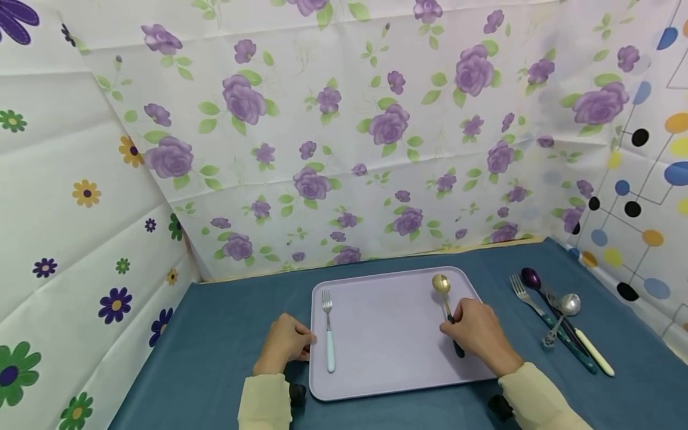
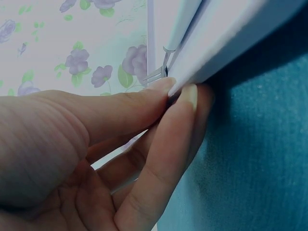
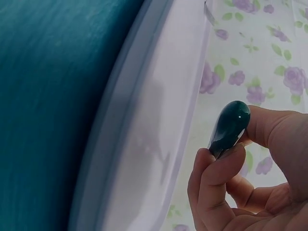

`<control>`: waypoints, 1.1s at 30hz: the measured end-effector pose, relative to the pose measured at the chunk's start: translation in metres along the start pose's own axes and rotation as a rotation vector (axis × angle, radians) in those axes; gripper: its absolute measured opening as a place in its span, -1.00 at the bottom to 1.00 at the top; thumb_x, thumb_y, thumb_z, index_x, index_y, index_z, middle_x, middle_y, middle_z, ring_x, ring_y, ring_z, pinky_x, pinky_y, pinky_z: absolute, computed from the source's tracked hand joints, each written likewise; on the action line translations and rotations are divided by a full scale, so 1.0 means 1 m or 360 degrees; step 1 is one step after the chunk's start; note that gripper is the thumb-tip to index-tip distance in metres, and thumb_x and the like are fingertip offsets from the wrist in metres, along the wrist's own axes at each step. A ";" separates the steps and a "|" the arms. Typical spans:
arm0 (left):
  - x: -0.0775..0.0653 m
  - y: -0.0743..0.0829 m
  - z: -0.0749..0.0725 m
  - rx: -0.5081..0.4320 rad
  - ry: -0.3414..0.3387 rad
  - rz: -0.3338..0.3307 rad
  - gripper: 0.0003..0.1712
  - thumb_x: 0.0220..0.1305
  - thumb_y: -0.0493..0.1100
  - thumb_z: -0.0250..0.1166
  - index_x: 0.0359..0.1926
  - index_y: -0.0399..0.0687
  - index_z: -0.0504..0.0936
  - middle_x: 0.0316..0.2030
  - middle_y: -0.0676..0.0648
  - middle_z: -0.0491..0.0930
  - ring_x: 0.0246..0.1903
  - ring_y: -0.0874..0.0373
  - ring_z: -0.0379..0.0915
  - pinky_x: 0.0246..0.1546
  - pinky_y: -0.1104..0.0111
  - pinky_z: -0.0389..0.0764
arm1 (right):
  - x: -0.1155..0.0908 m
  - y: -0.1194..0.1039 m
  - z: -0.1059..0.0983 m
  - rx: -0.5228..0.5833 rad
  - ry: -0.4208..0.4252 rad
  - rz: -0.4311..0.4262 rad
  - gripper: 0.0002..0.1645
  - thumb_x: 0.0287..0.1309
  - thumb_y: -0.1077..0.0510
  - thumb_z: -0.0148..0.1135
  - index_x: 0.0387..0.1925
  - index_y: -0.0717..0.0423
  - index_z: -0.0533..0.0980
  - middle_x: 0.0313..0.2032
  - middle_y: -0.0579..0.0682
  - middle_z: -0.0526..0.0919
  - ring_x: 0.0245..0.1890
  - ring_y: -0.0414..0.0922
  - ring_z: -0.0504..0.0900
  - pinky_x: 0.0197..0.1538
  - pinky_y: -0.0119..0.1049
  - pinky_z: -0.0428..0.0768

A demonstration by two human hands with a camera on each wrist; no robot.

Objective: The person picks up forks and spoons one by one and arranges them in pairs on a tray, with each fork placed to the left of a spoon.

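Note:
A pale lilac tray (image 1: 384, 340) lies on the table in the head view. At its left edge, my left hand (image 1: 286, 343) pinches the rim between thumb and fingers; the left wrist view shows this grip on the tray (image 2: 226, 43) up close. Inside the left side rests a fork (image 1: 330, 352) with a light mint handle, tines pointing away. Over the right side, my right hand (image 1: 475, 328) grips a gold spoon (image 1: 442, 283) by its dark green handle, bowl facing the back. The glossy handle end (image 3: 232, 124) stands out from the fingers in the right wrist view.
Right of the tray lies a loose pile of cutlery: a green-handled fork (image 1: 518, 288), a purple spoon (image 1: 531, 278), a small silver spoon (image 1: 570, 304) and a cream-handled piece (image 1: 595, 353). A blue cloth (image 1: 231, 316) covers the table. Flowered sheets (image 1: 344, 149) hang behind it.

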State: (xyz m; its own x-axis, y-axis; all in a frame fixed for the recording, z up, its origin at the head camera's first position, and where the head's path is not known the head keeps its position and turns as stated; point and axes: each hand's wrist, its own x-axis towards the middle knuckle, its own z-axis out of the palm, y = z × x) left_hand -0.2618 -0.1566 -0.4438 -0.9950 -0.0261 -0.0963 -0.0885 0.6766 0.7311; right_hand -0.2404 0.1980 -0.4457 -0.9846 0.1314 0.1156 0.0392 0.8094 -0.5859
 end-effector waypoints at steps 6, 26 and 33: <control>0.001 -0.001 0.000 0.0005 0.0000 -0.0023 -0.93 0.12 -0.35 0.37 -0.47 -0.24 0.75 -0.59 -0.11 0.62 -0.69 0.17 0.53 -0.63 0.35 0.66 | 0.001 -0.007 0.005 0.0025 -0.0004 -0.0023 -0.74 -0.13 0.14 0.39 -0.59 0.15 0.45 -0.64 -0.01 0.49 -0.63 -0.15 0.44 -0.64 -0.32 0.43; 0.002 -0.002 -0.001 0.0001 -0.0005 -0.0001 -0.93 0.12 -0.36 0.35 -0.46 -0.26 0.75 -0.58 -0.10 0.62 -0.69 0.18 0.52 -0.64 0.37 0.66 | 0.002 -0.023 0.021 0.0071 0.0038 -0.0092 -0.74 -0.18 0.16 0.38 -0.61 0.14 0.42 -0.66 -0.02 0.47 -0.65 -0.15 0.41 -0.63 -0.30 0.40; 0.003 -0.003 0.001 -0.0001 0.0001 -0.0009 -0.93 0.12 -0.35 0.37 -0.47 -0.24 0.74 -0.59 -0.10 0.62 -0.69 0.18 0.53 -0.63 0.35 0.66 | 0.001 -0.030 0.022 0.0075 0.0043 -0.0092 -0.74 -0.17 0.15 0.38 -0.61 0.13 0.42 -0.65 -0.02 0.47 -0.65 -0.14 0.42 -0.63 -0.30 0.40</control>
State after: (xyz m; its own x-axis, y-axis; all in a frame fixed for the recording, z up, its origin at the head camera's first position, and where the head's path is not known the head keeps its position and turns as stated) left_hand -0.2647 -0.1579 -0.4470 -0.9945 -0.0305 -0.1000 -0.0942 0.6757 0.7311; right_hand -0.2468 0.1609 -0.4459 -0.9800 0.1014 0.1715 -0.0260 0.7885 -0.6145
